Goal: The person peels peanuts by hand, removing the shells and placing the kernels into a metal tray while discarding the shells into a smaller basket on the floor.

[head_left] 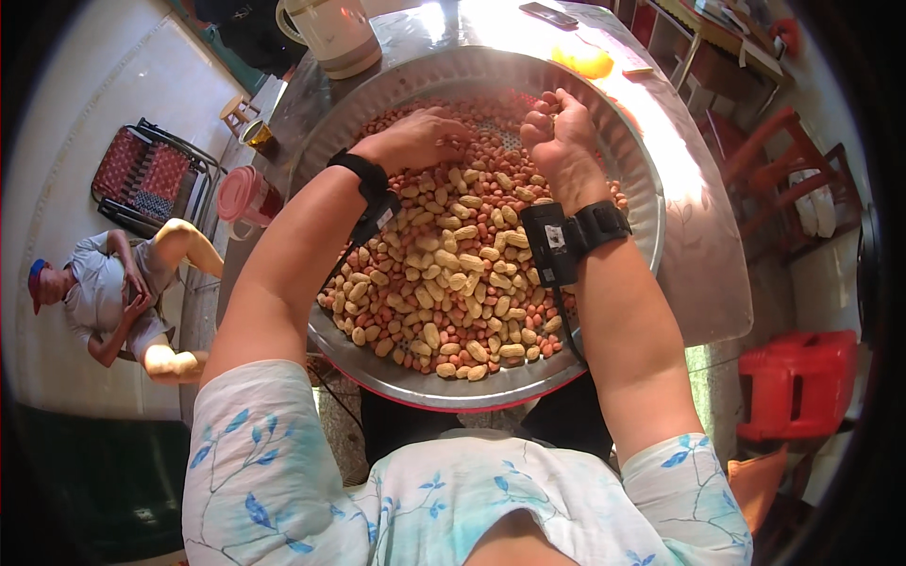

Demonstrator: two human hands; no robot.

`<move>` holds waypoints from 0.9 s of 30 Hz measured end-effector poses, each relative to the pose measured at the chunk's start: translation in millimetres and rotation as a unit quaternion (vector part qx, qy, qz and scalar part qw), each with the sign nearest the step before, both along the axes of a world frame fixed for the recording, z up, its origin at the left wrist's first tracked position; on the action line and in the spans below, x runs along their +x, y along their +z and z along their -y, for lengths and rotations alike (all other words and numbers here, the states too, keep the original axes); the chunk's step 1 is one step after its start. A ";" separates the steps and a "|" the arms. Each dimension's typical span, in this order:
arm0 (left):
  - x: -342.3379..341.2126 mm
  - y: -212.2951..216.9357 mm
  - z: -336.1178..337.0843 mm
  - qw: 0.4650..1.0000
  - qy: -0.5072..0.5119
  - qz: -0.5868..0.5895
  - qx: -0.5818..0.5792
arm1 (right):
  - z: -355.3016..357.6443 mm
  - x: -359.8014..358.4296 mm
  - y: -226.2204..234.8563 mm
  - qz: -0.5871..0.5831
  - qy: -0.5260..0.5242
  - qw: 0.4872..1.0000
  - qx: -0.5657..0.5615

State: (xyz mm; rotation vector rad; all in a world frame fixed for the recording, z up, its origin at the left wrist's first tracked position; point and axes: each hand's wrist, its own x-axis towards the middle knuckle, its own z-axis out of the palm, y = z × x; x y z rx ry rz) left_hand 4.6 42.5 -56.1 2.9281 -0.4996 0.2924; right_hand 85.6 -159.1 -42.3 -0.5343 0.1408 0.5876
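Observation:
A wide round metal tray holds a heap of unshelled peanuts mixed with loose reddish peanut kernels. Over the far left part of the heap reaches my left hand, its fingers loosely stretched and the tips down at the kernels. My right hand is raised at the far right of the tray, palm side toward me and fingers curled closed. What lies inside those fingers is hidden. Each wrist wears a black band with a small box, and a cable hangs from it.
The tray rests on a covered table. Beyond it stand a pale jug, a phone and a yellow-orange item. Leftward are a pink-lidded container and a seated person; red stools stand on the right.

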 end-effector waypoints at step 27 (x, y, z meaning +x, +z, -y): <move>17.9 20.3 36.4 0.949 0.046 -0.248 -0.191 | 0.1 0.4 -1.4 0.021 0.001 1.000 -0.014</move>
